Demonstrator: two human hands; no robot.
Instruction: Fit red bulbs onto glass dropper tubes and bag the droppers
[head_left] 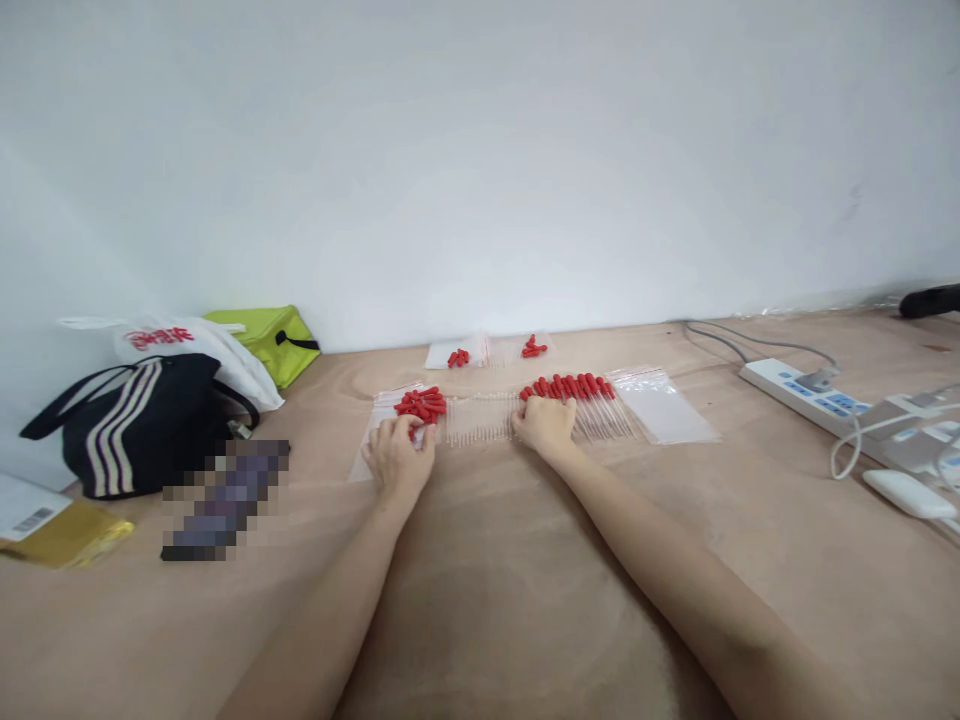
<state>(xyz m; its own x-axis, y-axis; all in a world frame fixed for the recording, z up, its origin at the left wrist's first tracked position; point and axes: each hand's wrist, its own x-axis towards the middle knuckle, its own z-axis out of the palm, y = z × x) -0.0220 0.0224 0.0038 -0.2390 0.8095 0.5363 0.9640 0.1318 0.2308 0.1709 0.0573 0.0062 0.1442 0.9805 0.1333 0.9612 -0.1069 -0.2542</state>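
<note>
Left hand (397, 458): at the near edge of the big pile of red caps (422, 402), its fingers bent over them. The grip looks narrow, but I cannot tell if it holds a cap.
Right hand (546, 425): at the left end of the row of red-topped tubes (600, 415), its fingers bent down. The grip looks narrow; I cannot tell what is in it.
Big pile of red caps: on the left clear bag (367, 440), by the left hand.
Bare tubes (478, 420): thin and see-through, lying side by side between the two hands.
Red-topped tubes: lying side by side, red ends pointing to the wall (480, 160). The right clear bag (669, 408) is just beside them.
Small red piles: one on the left (459, 357) and one on the right (533, 347), near the wall.
Left side: a green bag (266, 335), a white bag with red writing (229, 352), a black bag with white stripes (176, 430), a gold packet (67, 535) and a dark, blurred thing (229, 505).
Right side: a white power strip (795, 390) with cords, and a small white thing (909, 494) near it.
Tabletop (465, 590): light brown, under all of these.
</note>
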